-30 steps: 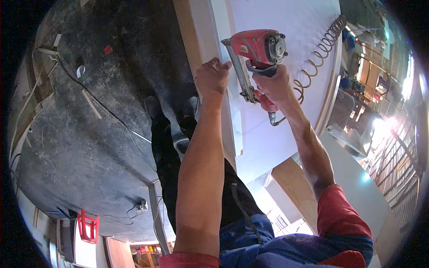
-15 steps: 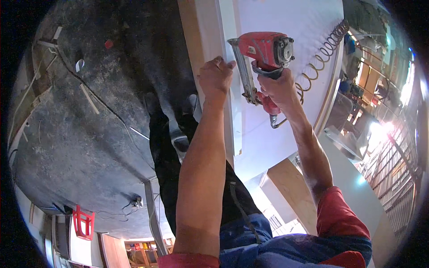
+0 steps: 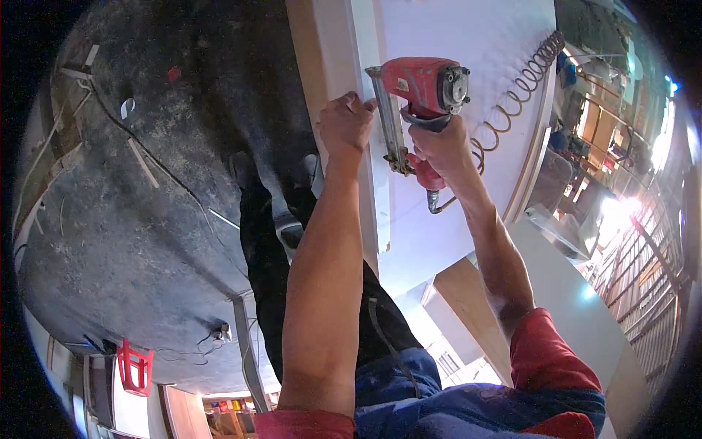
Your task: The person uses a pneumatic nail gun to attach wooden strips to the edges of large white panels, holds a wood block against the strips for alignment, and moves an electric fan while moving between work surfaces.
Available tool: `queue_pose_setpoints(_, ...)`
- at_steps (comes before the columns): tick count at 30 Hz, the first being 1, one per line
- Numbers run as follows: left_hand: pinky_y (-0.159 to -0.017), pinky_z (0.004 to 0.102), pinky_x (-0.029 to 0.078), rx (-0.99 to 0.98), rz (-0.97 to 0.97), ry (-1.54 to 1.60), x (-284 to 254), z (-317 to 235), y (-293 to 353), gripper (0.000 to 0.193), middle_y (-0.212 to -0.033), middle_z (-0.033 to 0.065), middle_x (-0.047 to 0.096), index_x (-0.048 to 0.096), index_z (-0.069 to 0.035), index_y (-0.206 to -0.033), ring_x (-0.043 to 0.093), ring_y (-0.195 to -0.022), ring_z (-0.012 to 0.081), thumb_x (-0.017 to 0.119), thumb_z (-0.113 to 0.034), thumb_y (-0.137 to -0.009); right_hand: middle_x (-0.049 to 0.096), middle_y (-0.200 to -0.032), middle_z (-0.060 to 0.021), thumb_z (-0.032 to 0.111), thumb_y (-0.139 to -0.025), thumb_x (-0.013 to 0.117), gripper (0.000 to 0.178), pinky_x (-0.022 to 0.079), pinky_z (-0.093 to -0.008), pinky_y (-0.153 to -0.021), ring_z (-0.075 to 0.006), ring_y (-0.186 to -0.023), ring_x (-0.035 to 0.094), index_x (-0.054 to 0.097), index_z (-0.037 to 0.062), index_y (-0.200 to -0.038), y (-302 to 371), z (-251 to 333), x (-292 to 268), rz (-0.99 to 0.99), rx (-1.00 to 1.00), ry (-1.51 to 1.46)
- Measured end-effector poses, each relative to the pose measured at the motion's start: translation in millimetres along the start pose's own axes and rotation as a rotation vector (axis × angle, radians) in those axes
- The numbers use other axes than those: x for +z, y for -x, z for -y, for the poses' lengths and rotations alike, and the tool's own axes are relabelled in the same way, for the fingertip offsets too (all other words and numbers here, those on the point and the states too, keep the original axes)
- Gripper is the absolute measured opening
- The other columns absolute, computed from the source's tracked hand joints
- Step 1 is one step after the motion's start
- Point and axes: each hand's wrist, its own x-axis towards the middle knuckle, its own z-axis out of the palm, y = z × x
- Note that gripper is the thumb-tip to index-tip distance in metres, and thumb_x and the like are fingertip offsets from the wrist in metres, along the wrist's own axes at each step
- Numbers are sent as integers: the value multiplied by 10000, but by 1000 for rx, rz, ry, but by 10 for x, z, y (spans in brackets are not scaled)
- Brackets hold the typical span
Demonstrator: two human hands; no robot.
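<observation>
The nail gun (image 3: 418,79) is clamped in the curled fingers of the right hand (image 3: 441,143) above the left side of the white panel (image 3: 439,234), its nose (image 3: 374,72) near the strip (image 3: 365,33) along the left edge. Little room is left between nose and left hand (image 3: 345,124), whose fingers are bent together at that edge; whether anything is clamped cannot be told. More room is left rightward, toward the hose (image 3: 552,45) at the far right.

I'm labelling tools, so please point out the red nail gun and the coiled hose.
Red nail gun (image 3: 417,80): head view, on its red body.
Coiled hose (image 3: 553,45): head view, bunched upper coils.
</observation>
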Motion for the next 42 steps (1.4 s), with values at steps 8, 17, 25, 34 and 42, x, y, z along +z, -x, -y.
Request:
queue_pose_setpoints(8, -770, 443, 523, 10, 96, -42, -64, -52, 27, 343, -875, 212, 682, 696, -62, -889, 662, -834, 388, 706, -393, -797, 614, -625, -48, 115, -803, 636, 216, 475, -308, -481, -127, -523, 590, 685, -3, -978, -26, -118, 2, 6, -55, -2)
queue_pose_setpoints(17, -840, 528, 471, -24, 98, -99, -143, -190, 106, 299, -940, 170, 693, 660, -75, -943, 637, -962, 408, 652, -359, -850, 646, -672, -105, 117, -808, 636, 212, 497, -308, -551, -157, -593, 620, 643, -29, -962, 148, -9, -114, 24, 115, 97)
queue_pose_setpoints(25, -1064, 473, 378, 352, -216, 43, 134, -244, 341, 647, -1318, 328, 502, 361, 121, -1378, 482, -1248, 453, 617, -119, -835, 674, -1050, -178, 75, -788, 665, 567, 510, -433, -818, -310, -936, 663, 505, 92, -1332, -73, -1186, -53, -466, -404, 307)
queue_pose_setpoints(34, -1143, 437, 317, 314, -188, 152, 348, -248, 393, 749, -1464, 346, 300, 211, 110, -1440, 327, -1371, 447, 593, -36, -812, 631, -1122, -174, 45, -799, 692, 695, 462, -461, -879, -353, -1074, 603, 411, 137, -1428, -176, -1737, -153, -414, -347, 307)
queue_pose_setpoints(42, -1046, 452, 417, 153, -246, 107, 423, -243, 364, 683, -1389, 329, 412, 287, 95, -1416, 467, -1257, 445, 562, -143, -839, 646, -1092, -214, 202, -865, 620, 358, 489, -460, -896, -387, -1033, 622, 626, 65, -1196, -348, -629, -602, -306, -339, 382)
